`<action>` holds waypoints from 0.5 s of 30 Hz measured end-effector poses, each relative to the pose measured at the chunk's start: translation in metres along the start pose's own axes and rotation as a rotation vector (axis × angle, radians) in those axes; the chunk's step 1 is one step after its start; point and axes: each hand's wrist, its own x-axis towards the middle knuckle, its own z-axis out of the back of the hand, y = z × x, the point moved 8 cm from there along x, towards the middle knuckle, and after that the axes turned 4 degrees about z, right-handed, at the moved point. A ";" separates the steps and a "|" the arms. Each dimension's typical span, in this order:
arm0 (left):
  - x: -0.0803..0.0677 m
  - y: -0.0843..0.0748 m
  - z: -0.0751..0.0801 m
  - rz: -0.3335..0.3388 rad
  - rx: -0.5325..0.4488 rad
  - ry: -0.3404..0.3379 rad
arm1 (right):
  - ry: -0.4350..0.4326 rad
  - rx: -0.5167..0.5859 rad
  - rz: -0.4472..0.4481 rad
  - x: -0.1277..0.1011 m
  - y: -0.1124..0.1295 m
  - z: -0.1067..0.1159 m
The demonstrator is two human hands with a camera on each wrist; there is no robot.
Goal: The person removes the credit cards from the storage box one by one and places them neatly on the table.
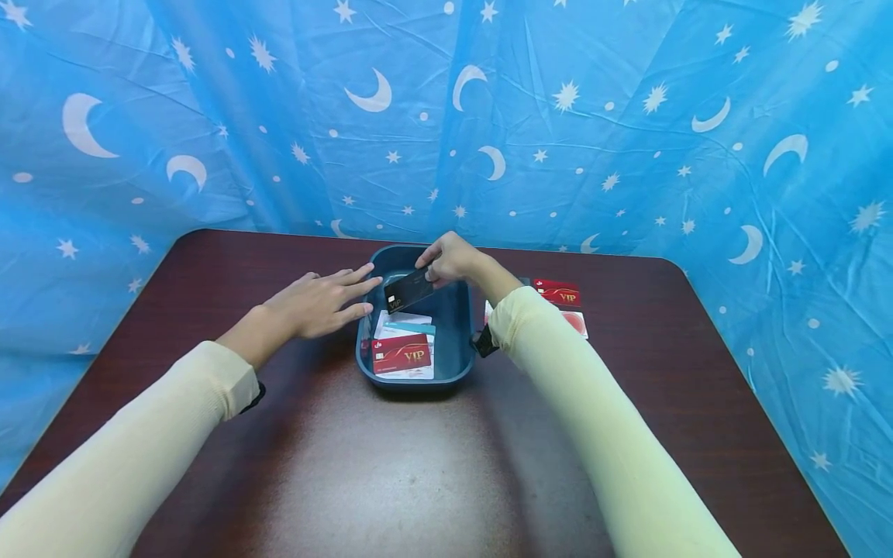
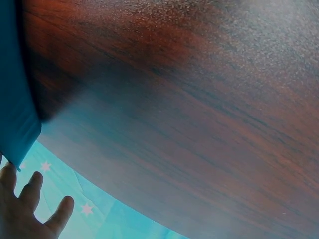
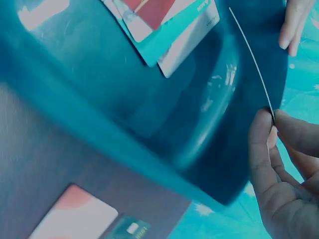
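Observation:
A dark blue tray (image 1: 363, 345) stands mid-table. My right hand (image 1: 434, 271) pinches a black card (image 1: 408, 290) by its far corner and holds it tilted over the tray's far half. In the right wrist view the black card (image 3: 254, 59) shows edge-on, between the thumb and fingers of my right hand (image 3: 271, 119). My left hand (image 1: 352, 298) lies flat with straight fingers, its tips at the tray's left rim and close to the card. Inside the tray lie a red VIP card (image 1: 401, 353) and white and teal cards (image 1: 406, 321).
To the right of the tray, on the dark wooden table (image 1: 391, 465), lie another red VIP card (image 1: 558, 293) and a white and red card (image 1: 577, 322). A blue cloth with moons and stars (image 1: 488, 116) hangs round the table's back and sides.

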 end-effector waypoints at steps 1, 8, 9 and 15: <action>0.000 0.000 0.000 0.000 0.000 -0.001 | 0.010 -0.013 0.015 -0.002 0.002 0.002; 0.000 0.001 0.000 0.002 -0.004 0.003 | 0.037 -0.069 0.093 -0.019 0.011 0.020; 0.000 0.001 0.000 0.003 -0.005 0.004 | 0.035 -0.078 0.099 -0.021 0.010 0.023; 0.000 0.002 -0.001 0.009 -0.010 0.001 | 0.006 -0.079 0.098 -0.034 -0.006 0.043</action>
